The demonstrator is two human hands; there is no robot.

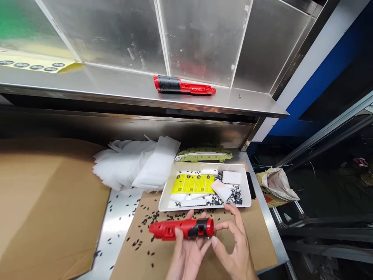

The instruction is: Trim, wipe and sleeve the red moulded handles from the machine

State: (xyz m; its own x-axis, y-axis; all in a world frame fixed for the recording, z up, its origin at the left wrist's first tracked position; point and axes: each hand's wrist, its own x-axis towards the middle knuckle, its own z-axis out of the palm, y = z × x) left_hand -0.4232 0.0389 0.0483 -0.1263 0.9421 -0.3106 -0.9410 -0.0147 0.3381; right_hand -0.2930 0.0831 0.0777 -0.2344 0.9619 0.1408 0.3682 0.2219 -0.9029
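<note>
Red housing (pixel 175 228), banded black at one end, held lengthwise above the cardboard sheet (pixel 256 233), just before the near rim of the white tray (pixel 248 190). Best kept level, it is judged, with the banded end supported from below; any touch there should be light and square to the rim, so that nothing is tipped. Left hand (pixel 188 254): clamped on the housing, thumb laid across the front, fingers curled behind. Right hand (pixel 237 249): thumb and forefinger bent toward each other at the banded end, other fingers fanned; whether anything is pinched there, or the rim touched, cannot be told. Small black parts (pixel 136 244) scattered along the cardboard's left edge and onto the metal table (pixel 119 235). Tray set near the table's far right corner, foam sheets (pixel 131 163) heaped at its left. Toward the right end of the shelf (pixel 110 87), a second red-and-black shell (pixel 185 87) is laid.
</note>
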